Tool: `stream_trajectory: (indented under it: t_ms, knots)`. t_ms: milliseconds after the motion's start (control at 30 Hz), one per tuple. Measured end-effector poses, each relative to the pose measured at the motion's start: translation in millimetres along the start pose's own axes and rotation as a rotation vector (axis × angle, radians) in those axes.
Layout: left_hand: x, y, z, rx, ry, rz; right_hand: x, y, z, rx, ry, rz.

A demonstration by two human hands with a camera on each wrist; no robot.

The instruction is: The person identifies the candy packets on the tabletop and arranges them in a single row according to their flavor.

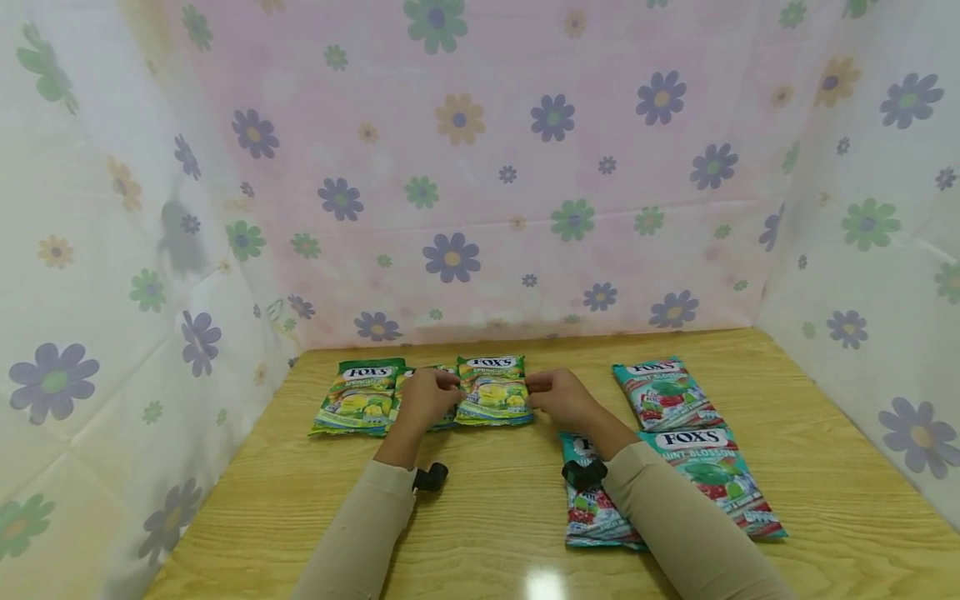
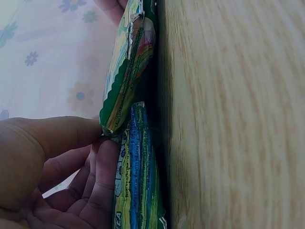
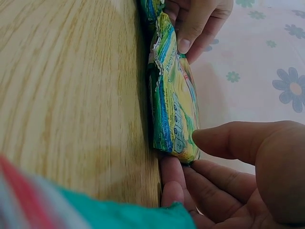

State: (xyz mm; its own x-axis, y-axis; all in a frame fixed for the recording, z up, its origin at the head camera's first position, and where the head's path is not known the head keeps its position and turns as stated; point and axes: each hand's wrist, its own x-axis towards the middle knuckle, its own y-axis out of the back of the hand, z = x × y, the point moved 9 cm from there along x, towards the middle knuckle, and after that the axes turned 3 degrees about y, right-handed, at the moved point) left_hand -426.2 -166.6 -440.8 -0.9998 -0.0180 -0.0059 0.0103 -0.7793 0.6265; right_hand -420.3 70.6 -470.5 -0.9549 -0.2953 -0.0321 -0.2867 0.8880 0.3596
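A yellow-green Fox's candy bag (image 1: 495,393) lies at the right end of a row near the back of the table. My left hand (image 1: 426,400) pinches its left edge, the thumb (image 2: 71,131) on top and the fingers beneath. At the opposite edge my right hand (image 1: 567,400) holds it, thumb (image 3: 228,138) on its face and fingertips tucked under. This bag's left side overlaps a second yellow-green bag (image 1: 444,423), which my left hand partly hides. Further left is another yellow-green bag (image 1: 356,402), face up.
On the right lie teal-and-red Mint Blossom candy bags: one at the back (image 1: 667,396), another in front of it (image 1: 708,475), and a third (image 1: 588,517) partly under my right forearm. Flower-printed cloth (image 1: 510,208) walls the wooden table (image 1: 480,508) at the back and sides.
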Motion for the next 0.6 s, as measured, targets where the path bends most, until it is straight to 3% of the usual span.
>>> stream_trajectory:
  t_ms: [600]
  knots:
    - [-0.5,-2.1,-1.2,-0.018,0.042,-0.105,-3.0,-4.2,-4.7,0.045,-0.068,-0.052]
